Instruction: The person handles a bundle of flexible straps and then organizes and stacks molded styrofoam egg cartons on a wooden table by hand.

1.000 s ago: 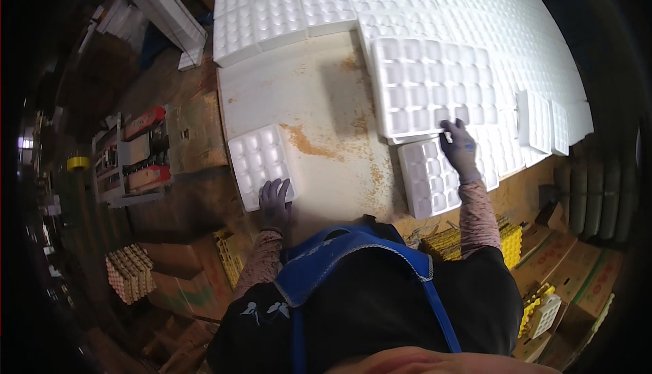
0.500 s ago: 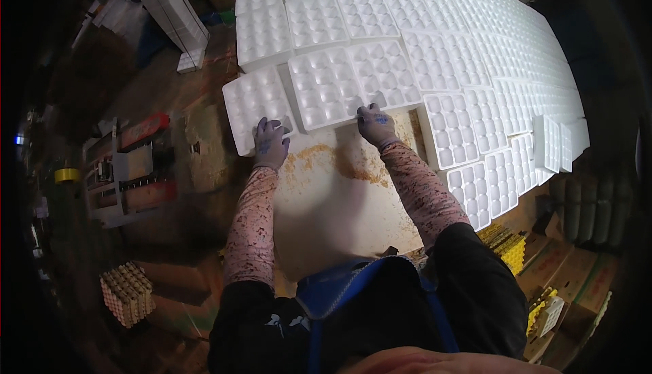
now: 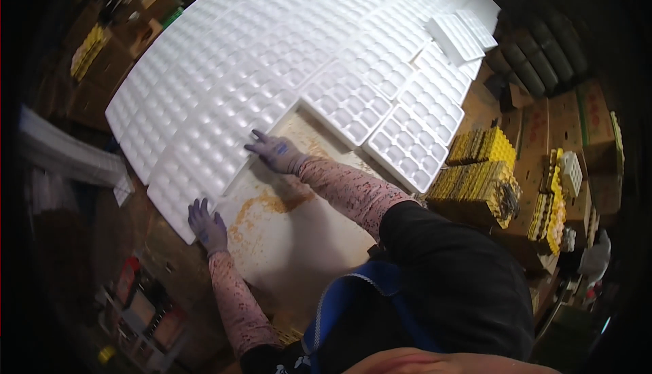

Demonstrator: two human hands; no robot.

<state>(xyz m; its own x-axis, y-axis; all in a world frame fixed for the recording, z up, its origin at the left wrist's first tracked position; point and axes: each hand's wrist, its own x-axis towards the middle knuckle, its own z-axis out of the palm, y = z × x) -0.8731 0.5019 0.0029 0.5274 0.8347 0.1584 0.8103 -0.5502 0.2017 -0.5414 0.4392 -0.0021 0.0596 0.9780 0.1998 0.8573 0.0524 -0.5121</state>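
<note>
White foam trays with rows of round cups lie edge to edge across a broad table. My left hand, in a thin grey-lilac glove, rests with fingers spread on the near corner of the leftmost front tray. Farther right, my right hand, gloved alike, lies with fingers stretched over the near edge of a neighbouring tray. Both hands appear to touch the trays, with nothing gripped. Close to my body the pale tabletop shows, strewn with brownish crumbs.
To the right, a separate tray borders the bare tabletop. Two trays sit on top of the others at the far right. Stacks of yellow egg trays and cardboard boxes stand beyond. A machine with red parts is at lower left.
My view has swung, so the trays appear rotated. The gap beside the leftmost front tray has closed, and the front trays lie snug against the others. Both hands remain at their near edges, fingers more spread.
</note>
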